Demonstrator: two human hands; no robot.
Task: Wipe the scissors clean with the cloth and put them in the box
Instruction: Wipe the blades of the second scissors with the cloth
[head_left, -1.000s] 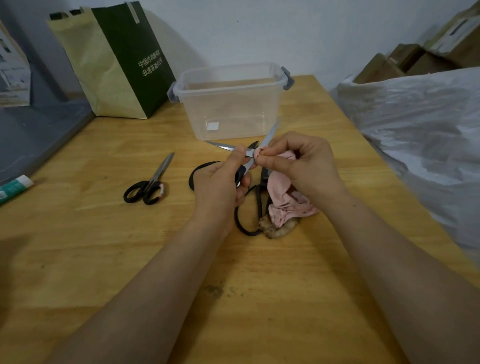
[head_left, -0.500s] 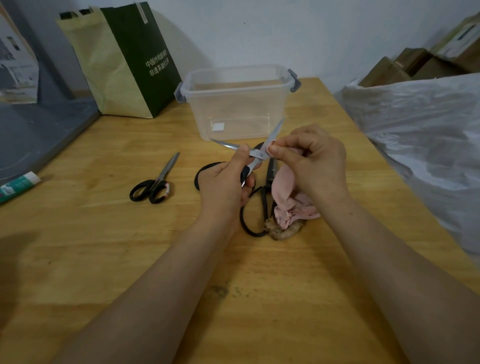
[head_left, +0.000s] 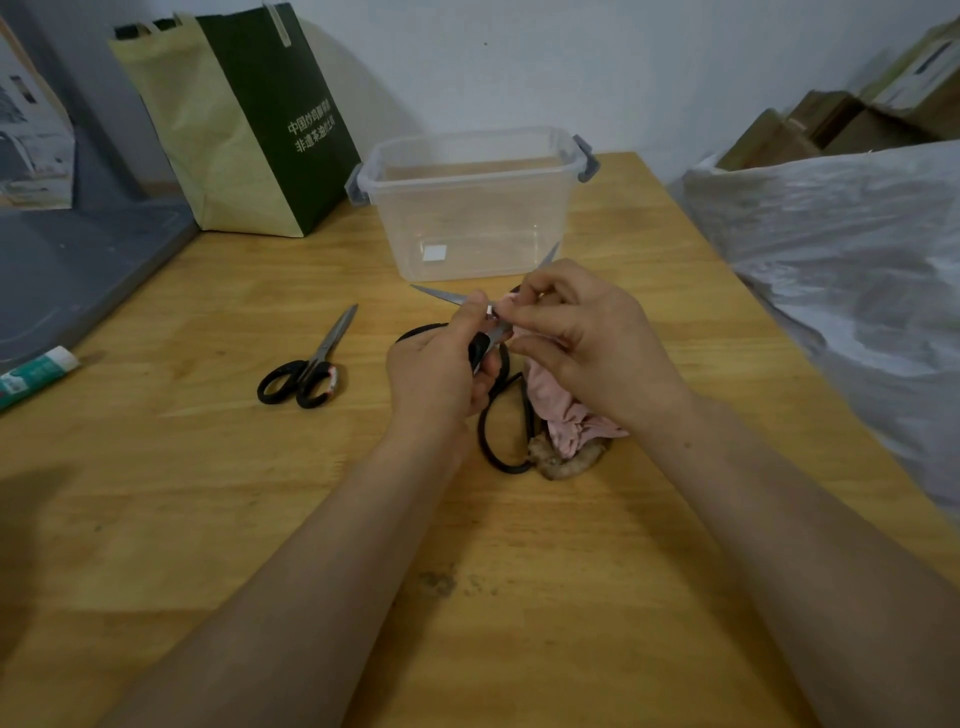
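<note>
Counted three pairs of scissors in this one. The first pair (head_left: 447, 297) was up off the desk (head_left: 208, 519) with its blades spread in a V. One tip pointed left and the other poked out past the right hand toward the box (head_left: 467, 208). The left hand (head_left: 441, 374) was curled round its black handle, thumb up near the pivot. The right hand (head_left: 587, 348) had thumb and fingers pinching the pink cloth (head_left: 566, 415) against a blade right by the pivot, and the rest of the cloth hung down to the desk. Just one cloth, with a brownish clump (head_left: 571, 462) at its bottom end; I couldn't tell if that was part of it.

The second pair (head_left: 319, 361), small with black handles, lay closed on the desk to the left, well apart from the hands. The third pair (head_left: 485, 439), with big black loop handles, lay on the desk under both hands, right beside the cloth.

There was one clear plastic box just beyond the hands, with a grey latch on each end and a white label on its near wall. One green and yellow bag (head_left: 244, 119) stood far left, one tube (head_left: 36, 369) lay at the left edge, and one plastic sheet (head_left: 857, 260) was draped on the right.
</note>
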